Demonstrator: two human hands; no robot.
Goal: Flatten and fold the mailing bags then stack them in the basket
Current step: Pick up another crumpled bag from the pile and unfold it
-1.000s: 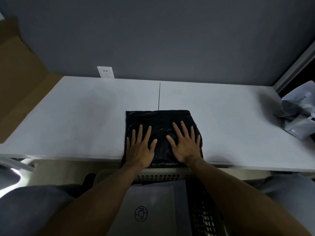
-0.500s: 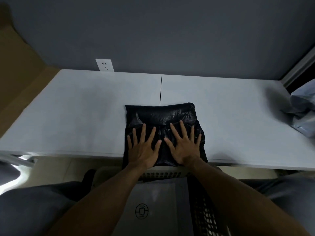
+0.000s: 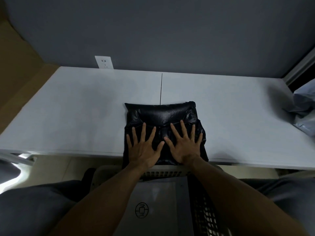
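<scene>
Both hands lie flat on a black mailing bag [image 3: 162, 114], fingers straight and spread wide, gripping nothing. The left hand [image 3: 144, 149] covers the bag's near left part and the right hand [image 3: 185, 147] its near right part; the two thumbs point toward each other and almost meet at the middle of the bag. The bag sits at the near middle of a white table [image 3: 85, 108], roughly square in outline, its glossy surface creased. Beyond the fingertips the far part of the bag bulges up in a rounded, puffed band that runs from left to right, while the part under the palms looks pressed down. The bag's near edge hangs a little over the table's near edge.

Just below that edge, between the forearms, a basket [image 3: 162, 173] shows a pale perforated rim and a dark lattice wall on its right side. Inside it lies a grey folded bag [image 3: 153, 193] with a round printed mark on top.

At the far right edge of the table is a crumpled heap of pale grey bags [image 3: 305, 106], well apart from the black one. A thin dark seam [image 3: 161, 87] runs from the table's far edge down to the bag. A white wall socket [image 3: 104, 62] sits on the grey wall behind, and brown cardboard [image 3: 17, 65] leans at the far left.
</scene>
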